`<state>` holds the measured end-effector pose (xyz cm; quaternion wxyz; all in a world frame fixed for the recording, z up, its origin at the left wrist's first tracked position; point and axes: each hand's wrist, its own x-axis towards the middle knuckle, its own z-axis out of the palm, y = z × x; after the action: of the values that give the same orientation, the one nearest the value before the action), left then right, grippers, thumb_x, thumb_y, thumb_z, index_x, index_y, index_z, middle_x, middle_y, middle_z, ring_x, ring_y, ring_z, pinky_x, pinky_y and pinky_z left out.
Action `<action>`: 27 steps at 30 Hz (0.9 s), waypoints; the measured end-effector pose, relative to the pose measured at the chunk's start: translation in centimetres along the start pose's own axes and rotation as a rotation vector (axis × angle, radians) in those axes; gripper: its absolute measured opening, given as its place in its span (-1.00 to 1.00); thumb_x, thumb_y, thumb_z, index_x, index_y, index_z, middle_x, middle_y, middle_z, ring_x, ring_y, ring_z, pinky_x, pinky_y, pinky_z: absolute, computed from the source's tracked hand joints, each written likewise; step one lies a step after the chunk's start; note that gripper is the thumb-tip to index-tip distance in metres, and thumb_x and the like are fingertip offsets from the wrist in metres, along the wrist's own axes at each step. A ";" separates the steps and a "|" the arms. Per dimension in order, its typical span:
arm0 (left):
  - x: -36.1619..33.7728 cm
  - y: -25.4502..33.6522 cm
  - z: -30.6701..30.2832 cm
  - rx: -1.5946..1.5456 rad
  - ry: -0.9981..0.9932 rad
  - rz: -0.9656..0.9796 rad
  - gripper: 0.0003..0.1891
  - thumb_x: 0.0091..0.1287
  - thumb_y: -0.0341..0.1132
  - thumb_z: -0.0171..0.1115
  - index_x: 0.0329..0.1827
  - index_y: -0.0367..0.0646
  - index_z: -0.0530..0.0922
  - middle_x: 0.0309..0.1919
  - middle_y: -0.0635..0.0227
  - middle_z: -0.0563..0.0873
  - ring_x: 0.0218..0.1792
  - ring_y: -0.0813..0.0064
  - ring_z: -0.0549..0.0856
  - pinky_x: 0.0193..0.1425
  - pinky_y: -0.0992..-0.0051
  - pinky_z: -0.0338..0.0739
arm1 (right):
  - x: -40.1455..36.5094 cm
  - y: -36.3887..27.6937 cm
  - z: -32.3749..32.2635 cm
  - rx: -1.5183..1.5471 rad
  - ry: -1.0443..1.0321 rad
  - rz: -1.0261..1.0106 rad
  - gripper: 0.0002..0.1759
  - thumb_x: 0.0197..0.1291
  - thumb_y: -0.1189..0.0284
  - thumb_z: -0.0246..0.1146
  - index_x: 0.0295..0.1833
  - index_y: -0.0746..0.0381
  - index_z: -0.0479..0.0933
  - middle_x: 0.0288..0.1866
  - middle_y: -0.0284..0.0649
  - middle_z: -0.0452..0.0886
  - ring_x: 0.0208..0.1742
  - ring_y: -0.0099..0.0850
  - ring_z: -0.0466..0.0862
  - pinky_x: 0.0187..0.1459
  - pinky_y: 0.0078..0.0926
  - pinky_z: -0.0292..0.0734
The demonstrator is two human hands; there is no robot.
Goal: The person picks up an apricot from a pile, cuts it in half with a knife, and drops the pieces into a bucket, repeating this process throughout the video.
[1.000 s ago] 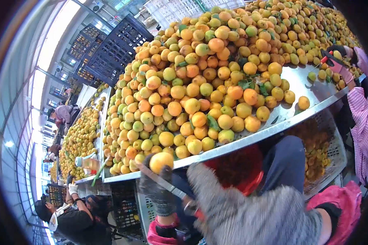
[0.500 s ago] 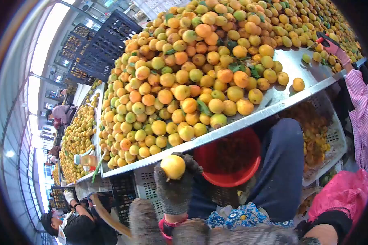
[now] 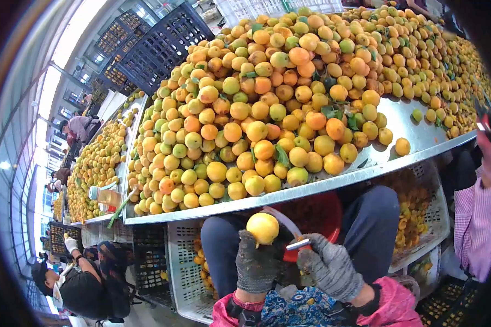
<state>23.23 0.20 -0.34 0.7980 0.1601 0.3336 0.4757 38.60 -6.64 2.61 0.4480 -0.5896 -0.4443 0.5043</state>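
My left hand (image 3: 259,264), in a dark grey knit glove, grips a round yellow-orange fruit (image 3: 262,228) from below, holding it upright in front of the red bucket (image 3: 316,215). Just to the right, my right hand (image 3: 333,267), in a lighter grey glove, is closed around a small hand tool (image 3: 298,244) with a shiny metal end. That end points left toward the fruit, with a gap between them; my fingers hide the rest of the tool. Beyond both hands, a heap of similar fruit (image 3: 240,131) covers the metal-edged table (image 3: 256,204).
White crates stand under the table, one (image 3: 185,272) left of my legs and one with orange scraps (image 3: 431,229) at right. A person's checked sleeve (image 3: 477,223) is at the right edge. Another person (image 3: 87,283) works at lower left. A bottle (image 3: 106,197) sits on the table.
My right hand has risen from a blur at the bottom to beside the fruit, its tool now showing. My left hand, still gripping the fruit, appears further right. The view has shifted.
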 end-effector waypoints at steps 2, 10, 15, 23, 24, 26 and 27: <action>-0.1 -0.5 0.8 -0.041 -0.046 -0.050 -0.25 0.29 0.23 0.14 0.34 -0.18 0.31 0.11 0.11 0.57 0.15 0.12 0.55 0.32 0.10 0.41 | 0.3 2.0 1.2 -0.037 0.031 -0.071 -0.65 0.31 0.25 0.19 0.11 0.21 0.45 -0.41 0.02 0.60 -0.37 -0.01 0.67 -0.38 -0.20 0.54; -0.6 -1.2 0.7 -0.134 -0.065 -0.042 -0.24 0.26 0.26 0.15 0.32 -0.16 0.32 0.09 0.12 0.56 0.12 0.15 0.56 0.27 0.17 0.44 | 1.1 2.9 3.7 -0.255 0.188 -0.255 -0.62 0.33 0.22 0.14 0.13 0.23 0.44 -0.42 0.01 0.62 -0.48 0.01 0.64 -0.46 -0.14 0.51; -0.6 -1.0 1.3 -0.098 -0.086 -0.002 -0.27 0.22 0.16 0.26 0.27 -0.20 0.35 0.06 0.12 0.57 0.07 0.23 0.58 0.19 0.25 0.51 | 1.4 4.6 4.5 -0.311 0.185 -0.305 -0.58 0.32 0.23 0.16 0.14 0.31 0.43 -0.51 -0.01 0.59 -0.57 -0.03 0.61 -0.52 -0.15 0.48; 0.4 2.1 -0.8 0.339 -0.194 0.012 -0.30 0.09 -0.01 0.45 0.19 -0.31 0.48 -0.06 0.14 0.67 -0.04 0.36 0.67 0.11 0.35 0.59 | 1.6 3.9 1.0 -0.525 -0.046 -0.369 -0.53 0.24 0.21 0.22 0.14 0.29 0.46 -0.61 -0.09 0.54 -0.63 -0.12 0.59 -0.59 -0.21 0.46; 0.5 2.8 -1.2 0.332 -0.187 0.008 -0.30 0.09 -0.01 0.45 0.19 -0.31 0.48 -0.06 0.14 0.67 -0.04 0.36 0.67 0.11 0.35 0.59 | 1.7 4.1 0.2 -0.528 -0.053 -0.362 -0.53 0.24 0.21 0.22 0.14 0.29 0.46 -0.61 -0.09 0.54 -0.63 -0.12 0.59 -0.59 -0.21 0.46; 1.0 4.0 -1.8 0.707 -0.264 -0.018 -0.35 0.03 -0.04 0.49 0.09 -0.32 0.56 -0.10 0.21 0.69 -0.06 0.41 0.68 0.09 0.38 0.59 | 1.9 4.4 -1.1 -0.594 -0.216 -0.378 -0.53 0.22 0.21 0.23 0.15 0.26 0.46 -0.63 -0.11 0.53 -0.64 -0.13 0.59 -0.59 -0.20 0.46; 1.2 4.3 -2.4 0.765 -0.282 -0.048 -0.40 0.02 -0.08 0.48 0.06 -0.28 0.60 -0.13 0.27 0.72 -0.07 0.45 0.69 0.09 0.42 0.57 | 1.8 4.0 -1.4 -0.650 -0.237 -0.385 -0.56 0.21 0.22 0.22 0.13 0.23 0.47 -0.63 -0.10 0.54 -0.64 -0.13 0.59 -0.59 -0.19 0.47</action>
<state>19.18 3.21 -0.07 0.7297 0.5013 0.3772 0.2719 40.48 -5.81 -1.52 0.2700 -0.5442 -0.7319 0.3087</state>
